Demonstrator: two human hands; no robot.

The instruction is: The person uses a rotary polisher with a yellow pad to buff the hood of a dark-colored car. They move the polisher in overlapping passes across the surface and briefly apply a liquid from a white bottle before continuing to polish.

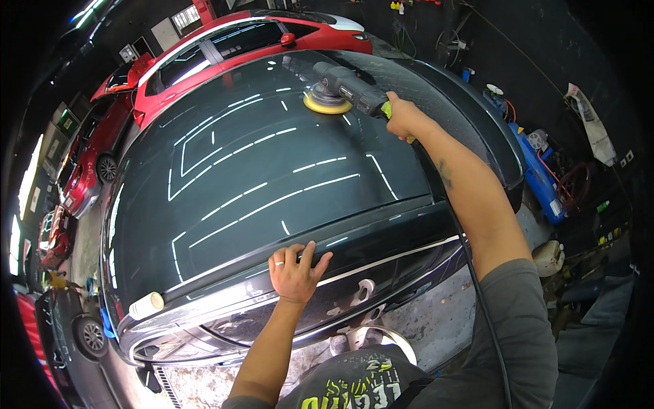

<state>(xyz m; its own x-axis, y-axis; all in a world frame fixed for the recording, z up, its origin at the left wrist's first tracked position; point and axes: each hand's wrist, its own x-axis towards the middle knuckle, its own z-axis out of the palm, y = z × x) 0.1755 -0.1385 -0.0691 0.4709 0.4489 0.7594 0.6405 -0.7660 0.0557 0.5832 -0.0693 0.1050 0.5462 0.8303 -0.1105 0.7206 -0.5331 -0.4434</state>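
Observation:
In front of me spreads the dark glossy roof of a car [245,170], with white strip lights mirrored in it. My right hand [407,117] reaches far out and is wrapped round the rear handle of a black car polisher [351,88]. The polisher's yellow foam pad [327,102] rests against the paint near the roof's far right part. Near me, my left hand [298,271] lies on the roof's side edge, fingers spread and holding nothing. A white bottle with a cream cap [146,306] lies on its side at the roof's near left corner.
The polisher's black cord [477,293] runs down along my right arm. Beyond the roof stands a red car with a white top [252,42]. More cars are on the left, one of them red [82,163]. At right are a blue compressor tank [538,177] and a pale jug [548,259].

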